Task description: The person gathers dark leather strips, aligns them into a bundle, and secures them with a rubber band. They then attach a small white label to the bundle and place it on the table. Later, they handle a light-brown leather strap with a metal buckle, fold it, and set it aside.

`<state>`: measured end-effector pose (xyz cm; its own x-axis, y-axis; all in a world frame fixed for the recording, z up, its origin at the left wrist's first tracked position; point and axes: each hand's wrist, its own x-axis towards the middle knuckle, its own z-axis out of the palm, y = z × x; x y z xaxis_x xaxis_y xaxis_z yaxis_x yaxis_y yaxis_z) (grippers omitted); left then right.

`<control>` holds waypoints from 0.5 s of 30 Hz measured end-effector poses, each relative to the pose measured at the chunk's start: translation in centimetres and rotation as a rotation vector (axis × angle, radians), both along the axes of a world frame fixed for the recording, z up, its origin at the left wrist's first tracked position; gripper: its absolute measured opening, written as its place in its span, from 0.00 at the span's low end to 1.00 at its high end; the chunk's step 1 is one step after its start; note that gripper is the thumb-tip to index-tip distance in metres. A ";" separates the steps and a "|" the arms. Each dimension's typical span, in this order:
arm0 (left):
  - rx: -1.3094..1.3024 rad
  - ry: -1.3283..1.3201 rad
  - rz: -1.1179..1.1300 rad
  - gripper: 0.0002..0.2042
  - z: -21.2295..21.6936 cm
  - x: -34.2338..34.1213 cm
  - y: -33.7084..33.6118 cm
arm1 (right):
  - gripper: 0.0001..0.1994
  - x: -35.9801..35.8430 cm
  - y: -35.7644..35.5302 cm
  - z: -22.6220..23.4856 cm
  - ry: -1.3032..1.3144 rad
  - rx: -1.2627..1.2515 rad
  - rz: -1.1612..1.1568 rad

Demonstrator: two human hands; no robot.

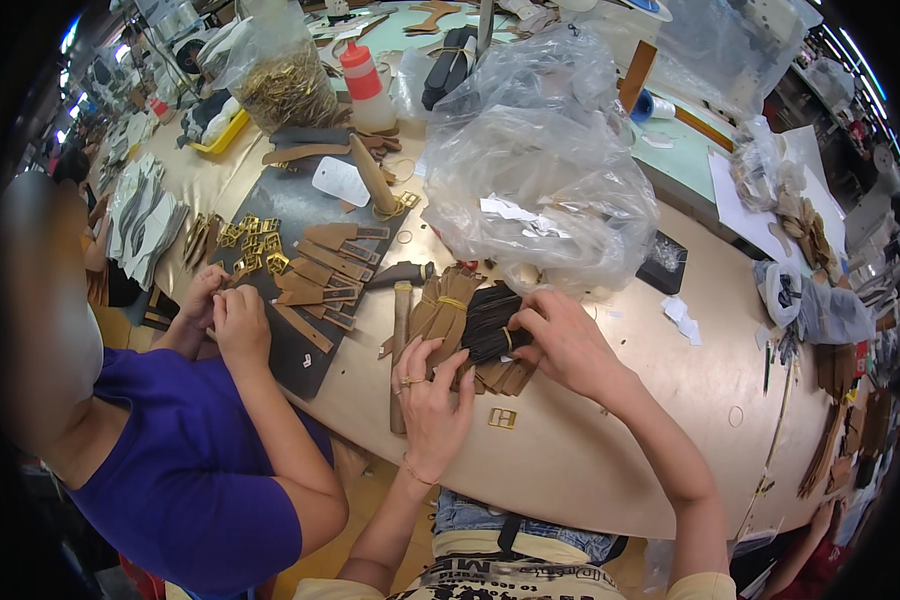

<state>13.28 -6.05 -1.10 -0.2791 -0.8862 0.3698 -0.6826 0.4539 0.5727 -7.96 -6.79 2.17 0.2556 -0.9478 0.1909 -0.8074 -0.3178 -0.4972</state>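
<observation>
My left hand [432,398] lies flat on the table's front edge, fingers spread, touching the lower end of a bundle of tan leather straps [440,312] tied with a rubber band. My right hand [567,342] grips a bundle of black straps [490,322] lying just right of the tan ones, its fingers curled over the bundle's right end. More brown strap ends [510,377] stick out under the black bundle. A single brass buckle [502,418] lies on the table between my forearms.
A person in a purple shirt [185,470] at my left works with both hands [232,315] over a dark mat [305,220] holding brown straps and several brass buckles. Large crumpled clear plastic bags [530,160] lie behind the bundles. A red-capped bottle [365,85] stands farther back.
</observation>
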 end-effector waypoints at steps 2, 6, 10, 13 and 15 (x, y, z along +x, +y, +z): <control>0.001 -0.022 0.007 0.12 0.0 -0.1 0.0 | 0.19 0.1 0.1 -0.3 -0.009 -0.004 -0.006; 0.012 -0.042 0.014 0.13 0.0 -0.2 0.2 | 0.20 0.3 0.1 -0.7 -0.018 0.019 -0.036; -0.010 -0.017 0.019 0.14 0.4 -0.2 0.2 | 0.20 0.1 0.1 -0.3 0.019 0.061 -0.020; 0.032 0.114 0.054 0.14 1.3 -0.2 -0.9 | 0.18 -0.6 0.2 0.4 0.022 0.037 -0.004; 0.063 0.105 0.082 0.14 1.7 -0.4 -2.8 | 0.17 -1.5 0.7 1.1 -0.010 0.003 -0.031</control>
